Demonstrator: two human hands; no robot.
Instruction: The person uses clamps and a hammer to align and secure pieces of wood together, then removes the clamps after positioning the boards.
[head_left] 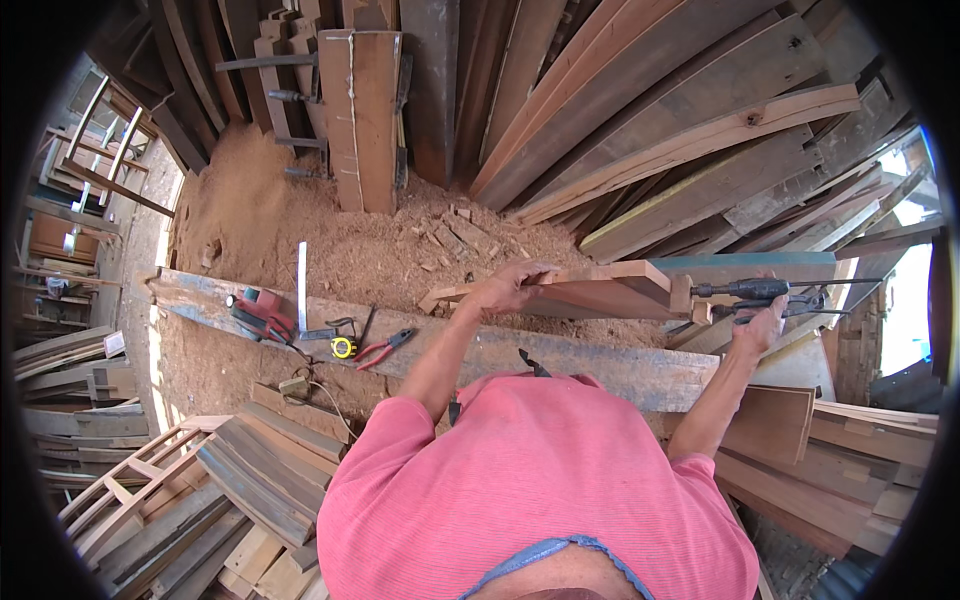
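Note:
A light-brown wooden board (610, 292) lies across the front of me, angled over the bench plank's far edge. My left hand (512, 288) is closed over its left part, fingers wrapped across the top edge. At the board's right end a small wooden block (681, 293) sits against the jaws of a bar clamp (745, 289) with a dark handle and a long thin bar. My right hand (762, 325) is closed around the clamp's handle area. A second bar of similar kind shows just below it; the palm hides part of the grip.
On the long bench plank (560, 358) lie a red power tool (264, 314), a steel square (303, 285), a yellow tape measure (344, 347) and red-handled pliers (386, 349). Sawdust (250, 195) covers the floor beyond. Another clamped board (370, 120) and leaning planks (690, 120) stand farther off.

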